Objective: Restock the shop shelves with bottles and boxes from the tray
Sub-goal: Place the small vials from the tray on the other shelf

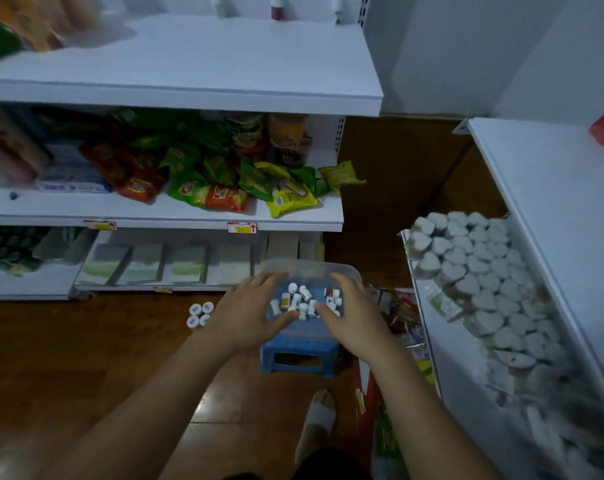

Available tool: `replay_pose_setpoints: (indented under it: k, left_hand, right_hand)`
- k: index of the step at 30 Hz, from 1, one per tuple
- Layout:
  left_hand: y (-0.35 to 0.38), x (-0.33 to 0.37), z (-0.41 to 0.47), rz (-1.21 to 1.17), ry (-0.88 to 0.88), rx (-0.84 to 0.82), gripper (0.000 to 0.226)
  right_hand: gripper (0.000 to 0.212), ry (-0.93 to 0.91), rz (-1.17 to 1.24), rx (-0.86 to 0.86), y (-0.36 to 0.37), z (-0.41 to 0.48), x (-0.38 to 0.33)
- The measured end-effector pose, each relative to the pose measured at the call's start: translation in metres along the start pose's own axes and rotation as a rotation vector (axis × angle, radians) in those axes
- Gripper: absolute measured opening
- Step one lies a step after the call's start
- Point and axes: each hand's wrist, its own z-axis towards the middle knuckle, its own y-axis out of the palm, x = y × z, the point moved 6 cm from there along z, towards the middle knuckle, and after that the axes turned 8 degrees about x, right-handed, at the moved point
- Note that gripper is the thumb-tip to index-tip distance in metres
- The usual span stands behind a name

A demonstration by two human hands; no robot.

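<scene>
A clear plastic tray (311,268) sits on a small blue stool (300,355). Several small white-capped bottles (302,301) lie loose inside it. My left hand (248,313) reaches over the tray's left side, fingers spread, thumb near the bottles. At the tray's right side my right hand (354,315) hovers, fingers relaxed, thumb beside the bottles. Neither hand visibly grips anything. Three white-capped bottles (200,314) stand on the floor to the left of the stool.
The white shelf unit (189,74) ahead holds snack packets (224,181) in its middle and flat boxes (189,263) at the bottom. On the right, another shelf (553,209) carries several heart-shaped white-lidded jars (480,268). A wooden floor (68,358) and my sandalled foot (316,424) lie below.
</scene>
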Motion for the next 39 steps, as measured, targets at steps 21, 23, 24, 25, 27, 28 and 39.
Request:
replay_pose_setpoints:
  k: [21, 23, 24, 25, 27, 28, 39]
  left_hand:
    - [0.363, -0.168, 0.185, -0.151, -0.598, -0.570, 0.053]
    - [0.374, -0.178, 0.187, -0.246, -0.712, -0.502, 0.043]
    - [0.380, -0.182, 0.186, -0.323, -0.795, -0.461, 0.032]
    - [0.385, -0.186, 0.184, -0.449, -0.909, -0.400, 0.021]
    - [0.400, -0.189, 0.179, -0.768, -1.158, -0.258, 0.035]
    - [0.411, -0.194, 0.176, -0.861, -1.247, -0.180, 0.043]
    - [0.376, -0.176, 0.181, -0.940, -1.071, -0.042, 0.008]
  right_hand:
    - [0.027, 0.420, 0.037, -0.352, 0.320, 0.236, 0.167]
    - [0.033, 0.458, 0.022, -0.331, 0.333, 0.242, 0.170]
    - [0.030, 0.516, 0.035, -0.306, 0.336, 0.243, 0.173]
    - [0.026, 0.589, 0.079, -0.258, 0.338, 0.242, 0.175]
    - [0.039, 0.779, 0.218, -0.141, 0.338, 0.237, 0.178]
    - [0.041, 0.831, 0.286, -0.079, 0.339, 0.236, 0.181]
    - [0.019, 0.520, 0.286, -0.014, 0.328, 0.241, 0.184]
